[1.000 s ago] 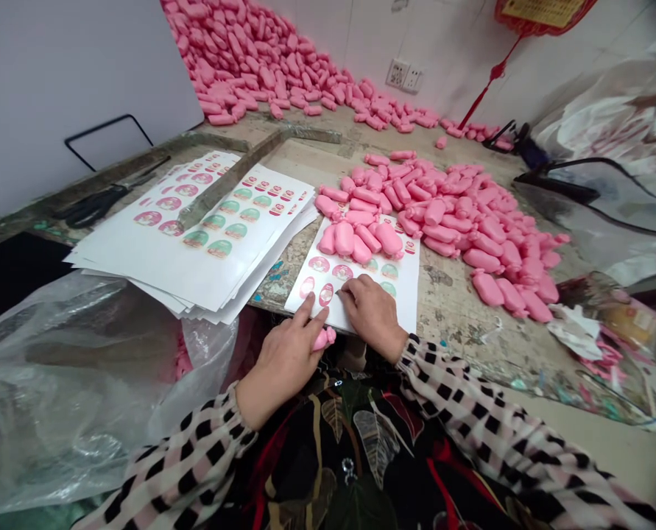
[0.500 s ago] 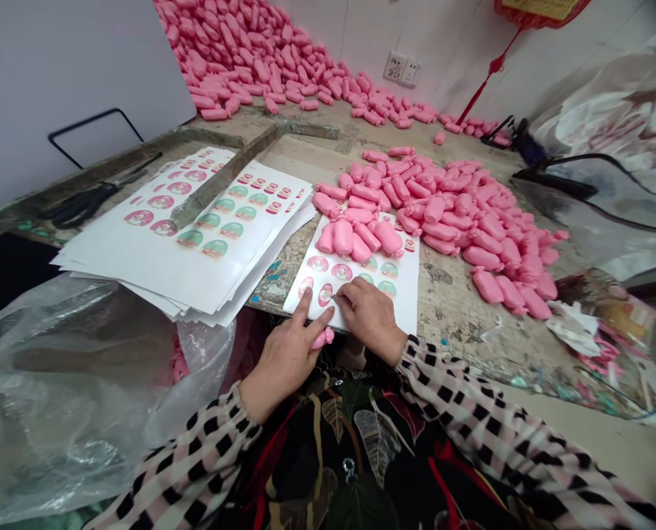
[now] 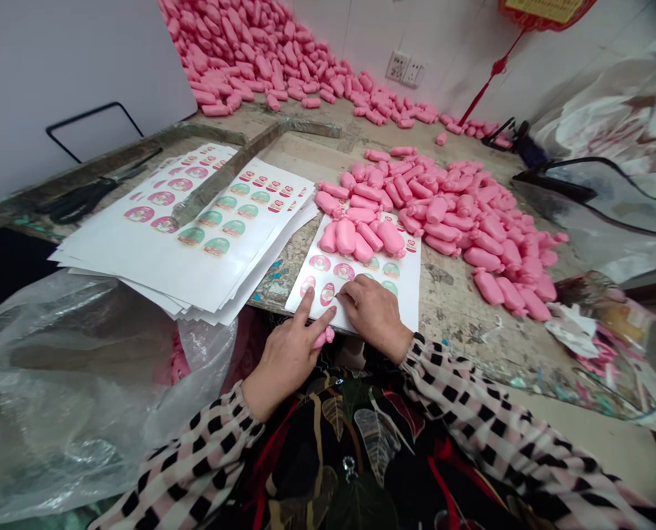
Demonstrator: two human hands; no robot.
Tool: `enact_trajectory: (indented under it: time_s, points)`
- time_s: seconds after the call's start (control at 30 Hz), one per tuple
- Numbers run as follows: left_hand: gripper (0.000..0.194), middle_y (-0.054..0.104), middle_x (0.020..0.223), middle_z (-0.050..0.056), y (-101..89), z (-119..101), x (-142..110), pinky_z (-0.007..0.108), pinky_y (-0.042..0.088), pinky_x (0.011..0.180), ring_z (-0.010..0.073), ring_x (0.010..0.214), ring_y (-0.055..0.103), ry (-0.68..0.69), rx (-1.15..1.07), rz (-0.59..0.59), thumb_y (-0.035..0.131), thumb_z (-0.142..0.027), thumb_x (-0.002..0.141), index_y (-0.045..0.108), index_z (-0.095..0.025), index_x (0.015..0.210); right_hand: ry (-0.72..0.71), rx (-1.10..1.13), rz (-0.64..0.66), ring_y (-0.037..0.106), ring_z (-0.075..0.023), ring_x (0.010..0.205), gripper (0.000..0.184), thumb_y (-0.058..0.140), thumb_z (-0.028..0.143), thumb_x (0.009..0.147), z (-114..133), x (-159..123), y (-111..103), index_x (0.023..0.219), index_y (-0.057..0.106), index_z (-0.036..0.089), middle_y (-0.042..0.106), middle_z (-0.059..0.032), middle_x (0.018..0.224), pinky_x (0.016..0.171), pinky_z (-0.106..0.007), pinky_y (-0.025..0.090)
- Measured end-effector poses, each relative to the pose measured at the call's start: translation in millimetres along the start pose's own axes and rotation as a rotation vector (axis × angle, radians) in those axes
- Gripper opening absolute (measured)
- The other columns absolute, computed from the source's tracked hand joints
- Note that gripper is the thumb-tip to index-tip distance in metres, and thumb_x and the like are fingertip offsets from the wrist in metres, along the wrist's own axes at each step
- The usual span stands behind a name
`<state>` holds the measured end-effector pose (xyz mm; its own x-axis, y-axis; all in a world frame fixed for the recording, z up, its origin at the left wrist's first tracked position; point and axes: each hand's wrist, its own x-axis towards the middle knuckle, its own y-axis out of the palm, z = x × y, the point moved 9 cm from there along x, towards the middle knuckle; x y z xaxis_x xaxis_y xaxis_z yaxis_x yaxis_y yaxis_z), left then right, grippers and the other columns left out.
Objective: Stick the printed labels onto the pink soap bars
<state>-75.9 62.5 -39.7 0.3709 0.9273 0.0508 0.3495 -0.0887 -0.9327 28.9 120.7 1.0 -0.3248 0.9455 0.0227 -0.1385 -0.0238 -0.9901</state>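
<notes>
A sheet of stickers (image 3: pixel 299 300) lies at the table's front edge with pink and green printed labels on it. My left hand (image 3: pixel 288 353) rests its index and middle fingertips on the sheet. Tucked under that hand is a small pink bottle-shaped piece (image 3: pixel 324 338), only its knobbed end showing. My right hand (image 3: pixel 376 313) is bent over the sheet, thumb and fingers pinched together at the right edge of an oval pink sticker (image 3: pixel 328 294). Whether its fingertips hold the sticker's edge is hidden. Several pink pieces (image 3: pixel 346 237) lie on the sheet's upper part.
Left is a stack of sticker sheets (image 3: pixel 217 283) under a metal bar (image 3: pixel 233 169), with black scissors (image 3: pixel 79 200) beyond. A pink heap (image 3: pixel 471 213) spreads to the right; a larger pile (image 3: pixel 250 51) stands behind. A clear plastic bag (image 3: pixel 85 397) hangs front left.
The view has shifted very slightly. Both hands keep nearly the same place and pose on the sheet, and the pink piece stays under my left hand.
</notes>
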Motion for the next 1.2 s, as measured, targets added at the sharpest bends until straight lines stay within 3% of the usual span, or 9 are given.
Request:
enact_trajectory:
  time_s: [0.3, 0.57, 0.77, 0.93, 1.2]
  points:
    - [0.056, 0.005, 0.154, 0.008, 0.4, 1, -1, 0.040, 0.050, 0.081, 0.0252, 0.103, 0.059, -0.025, 0.017, 0.014, 0.047, -0.021, 0.085, 0.035, -0.036, 0.138, 0.053, 0.184, -0.038, 0.054, -0.0145, 0.084, 0.021, 0.042, 0.031, 0.092, 1, -9, 9, 0.088, 0.061, 0.023, 0.060, -0.0016, 0.088, 0.069, -0.024, 0.036]
    - [0.058, 0.003, 0.154, 0.008, 1.1, 2, -1, 0.040, 0.049, 0.083, 0.0254, 0.106, 0.057, -0.008, -0.002, 0.002, 0.050, -0.018, 0.083, 0.036, -0.035, 0.137, 0.044, -0.018, -0.050, 0.053, -0.0179, 0.084, 0.027, 0.038, 0.033, 0.093, -1, -4, -1, 0.089, 0.062, 0.022, 0.059, -0.0049, 0.090, 0.065, -0.028, 0.033]
    - [0.057, 0.001, 0.154, 0.008, 1.5, 1, -1, 0.041, 0.049, 0.082, 0.0259, 0.105, 0.057, 0.001, -0.004, 0.008, 0.049, -0.018, 0.084, 0.036, -0.034, 0.137, 0.044, -0.015, -0.035, 0.054, -0.0173, 0.084, 0.026, 0.039, 0.034, 0.092, -2, -2, -1, 0.089, 0.062, 0.021, 0.059, -0.0045, 0.090, 0.064, -0.027, 0.033]
    - [0.057, 0.001, 0.154, 0.008, 2.6, 2, -1, 0.041, 0.050, 0.081, 0.0260, 0.105, 0.058, -0.004, -0.008, 0.001, 0.050, -0.018, 0.084, 0.037, -0.035, 0.137, 0.047, 0.089, -0.050, 0.055, -0.0158, 0.080, 0.021, 0.044, 0.033, 0.090, -5, -2, 3, 0.085, 0.062, 0.022, 0.060, -0.0024, 0.087, 0.063, -0.027, 0.033]
    - [0.060, -0.001, 0.154, 0.007, 4.8, 2, -1, 0.040, 0.050, 0.079, 0.0251, 0.099, 0.060, -0.014, 0.001, -0.015, 0.051, -0.020, 0.083, 0.034, -0.035, 0.138, 0.167, 0.361, -0.163, 0.055, -0.0146, 0.078, 0.018, 0.048, 0.030, 0.088, -10, -12, 14, 0.079, 0.061, 0.022, 0.060, -0.0012, 0.082, 0.068, -0.025, 0.037]
